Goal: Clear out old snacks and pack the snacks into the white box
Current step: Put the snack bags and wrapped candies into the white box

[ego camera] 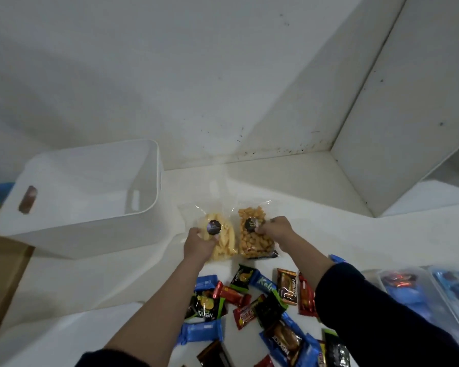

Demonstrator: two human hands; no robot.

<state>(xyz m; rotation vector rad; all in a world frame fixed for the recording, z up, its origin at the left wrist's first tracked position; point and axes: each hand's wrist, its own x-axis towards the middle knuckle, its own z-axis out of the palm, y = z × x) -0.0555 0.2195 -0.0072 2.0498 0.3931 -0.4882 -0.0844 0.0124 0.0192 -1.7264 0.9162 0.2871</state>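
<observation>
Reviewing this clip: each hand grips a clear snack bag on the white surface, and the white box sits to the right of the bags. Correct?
Not quite. The head view shows the white box to the left of the bags, not the right. The rest holds: the left hand grips the bag of pale yellow sticks, the right hand grips the bag of orange pieces, both on the white surface.

My white shelf point(316, 186) carries the white box point(85, 207), two clear snack bags point(252, 239) side by side, scattered wrapped snacks point(249, 308), and clear trays point(435, 295) at right.
</observation>
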